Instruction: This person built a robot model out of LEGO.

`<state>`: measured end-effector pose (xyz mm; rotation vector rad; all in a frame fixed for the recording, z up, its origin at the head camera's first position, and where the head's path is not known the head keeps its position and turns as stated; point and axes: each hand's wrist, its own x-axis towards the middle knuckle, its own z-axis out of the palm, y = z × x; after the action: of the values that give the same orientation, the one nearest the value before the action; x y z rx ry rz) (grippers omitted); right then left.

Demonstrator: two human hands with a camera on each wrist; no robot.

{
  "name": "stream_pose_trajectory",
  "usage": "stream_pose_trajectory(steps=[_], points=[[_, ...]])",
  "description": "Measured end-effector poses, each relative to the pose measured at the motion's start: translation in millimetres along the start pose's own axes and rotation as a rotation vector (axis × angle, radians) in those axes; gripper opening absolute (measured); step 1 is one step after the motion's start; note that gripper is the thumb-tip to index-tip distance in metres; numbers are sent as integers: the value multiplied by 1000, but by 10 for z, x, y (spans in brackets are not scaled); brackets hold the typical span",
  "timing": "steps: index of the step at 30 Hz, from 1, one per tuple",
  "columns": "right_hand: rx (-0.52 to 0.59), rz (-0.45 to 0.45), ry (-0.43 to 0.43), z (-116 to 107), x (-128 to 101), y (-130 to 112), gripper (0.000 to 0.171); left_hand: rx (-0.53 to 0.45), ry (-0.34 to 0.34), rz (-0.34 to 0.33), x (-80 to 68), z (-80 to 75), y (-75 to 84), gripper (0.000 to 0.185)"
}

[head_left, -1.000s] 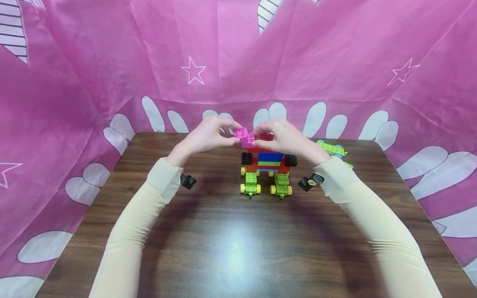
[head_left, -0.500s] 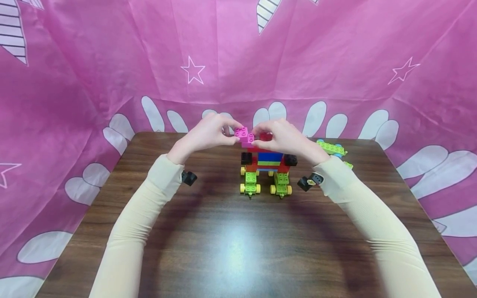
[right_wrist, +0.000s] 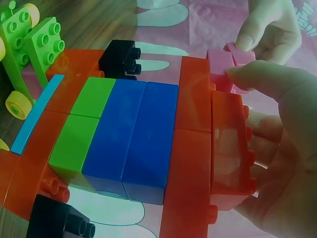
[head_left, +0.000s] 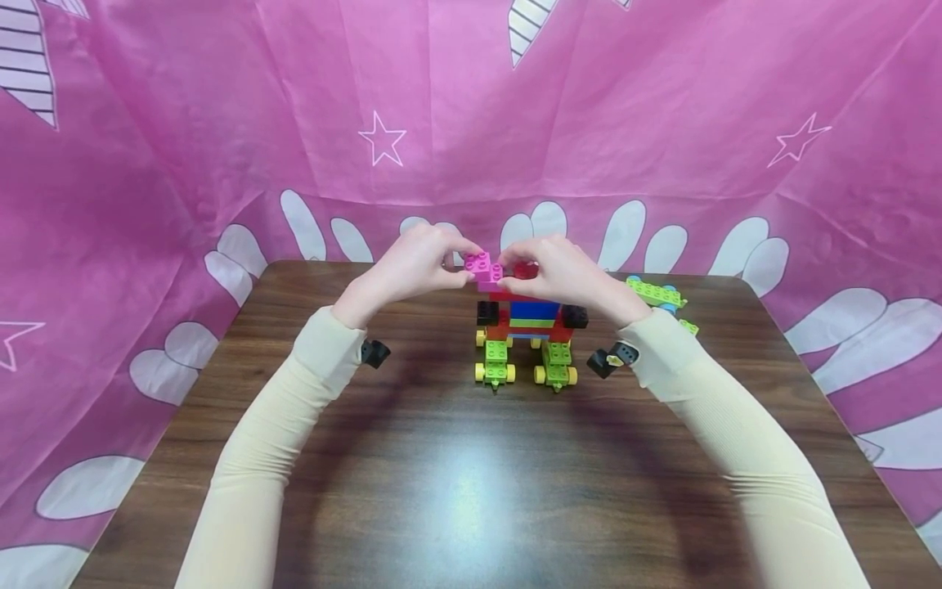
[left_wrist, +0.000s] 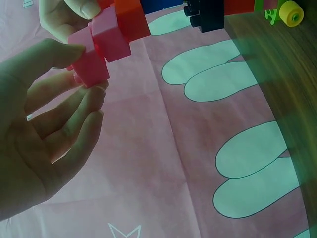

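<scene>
My left hand (head_left: 415, 266) pinches a pink toy building brick (head_left: 477, 264) between thumb and fingers. That brick sits offset on a second pink brick (head_left: 489, 281), overlapping its left part. With its thumb and fingertips, my right hand (head_left: 555, 270) holds the lower pink brick at the top left of a brick figure. The figure has red bricks (right_wrist: 193, 94), blue bricks (right_wrist: 133, 134), green bricks (right_wrist: 84, 124) and a black brick (right_wrist: 116, 59) on each side. It stands on green wheeled bases (head_left: 495, 364) with yellow wheels. Behind the right fingers, part of a red brick (right_wrist: 230, 144) is hidden.
On the brown wooden table (head_left: 412, 491), another green wheeled base (head_left: 655, 293) with blue wheels lies at the back right, partly behind the right forearm. A pink cloth (head_left: 456, 123) with white shapes hangs behind and beside the table.
My left hand and the upper pink brick have shifted very slightly to the right. The right hand and the brick figure look the same.
</scene>
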<state>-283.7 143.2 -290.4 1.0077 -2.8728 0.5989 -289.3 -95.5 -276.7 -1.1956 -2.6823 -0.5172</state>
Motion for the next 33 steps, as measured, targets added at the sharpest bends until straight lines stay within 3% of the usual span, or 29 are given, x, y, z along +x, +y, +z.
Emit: stream_pose_trajectory(steps=[7, 15, 26, 33], points=[[-4, 1, 3, -1, -6, -6, 27, 39, -21, -2, 16, -12, 30, 29], [21, -33, -5, 6, 11, -4, 29, -58, 0, 22, -23, 5, -25, 29], [29, -42, -2, 9, 17, -26, 35, -113, 4, 28, -12, 24, -35, 29], [48, -12, 8, 30, 18, -30, 34, -63, -16, 23, 1, 11, -29, 26]])
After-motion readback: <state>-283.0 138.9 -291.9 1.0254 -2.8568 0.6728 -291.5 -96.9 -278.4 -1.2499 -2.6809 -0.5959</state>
